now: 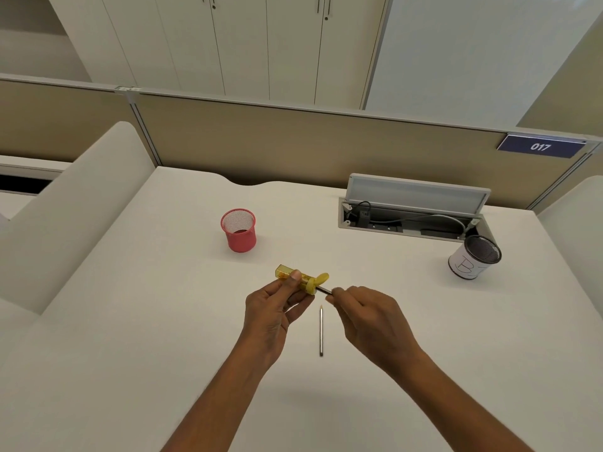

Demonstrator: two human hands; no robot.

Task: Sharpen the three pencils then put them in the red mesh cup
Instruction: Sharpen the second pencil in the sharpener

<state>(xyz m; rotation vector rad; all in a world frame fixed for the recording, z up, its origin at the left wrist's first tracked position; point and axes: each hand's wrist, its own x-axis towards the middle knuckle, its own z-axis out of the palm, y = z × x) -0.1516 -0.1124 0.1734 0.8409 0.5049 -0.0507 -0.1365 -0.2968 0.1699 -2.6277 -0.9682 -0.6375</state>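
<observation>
Forearms, two, bare, entering from the lower edge and meeting over the middle of the white desk (130, 321).

Left hand (270, 308): fingers and thumb curled round a yellow translucent barrel sharpener (300, 278), held level above the desk with its mouth turned toward the other hand, cap flap swung aside; probably so placed to steady it against twisting.

Right hand (362, 313): fingertips pinching a dark pencil (324, 291) close to the sharpener's mouth, tip end inside. The short grip suits turning it.

Second pencil (321, 331): lying loose on the desk between the two wrists, point away from the person, touching neither hand. Whether it is finished cannot be told.

Third pencil: not visible.

Red mesh cup (239, 230): upright, beyond the hands and slightly left, well apart from them; no pencil stands in it.

Black mesh cup (474, 257), paper-wrapped: far right, beside an open cable tray (408, 220).

Judgement: sharpening in progress; nothing deposited yet.
</observation>
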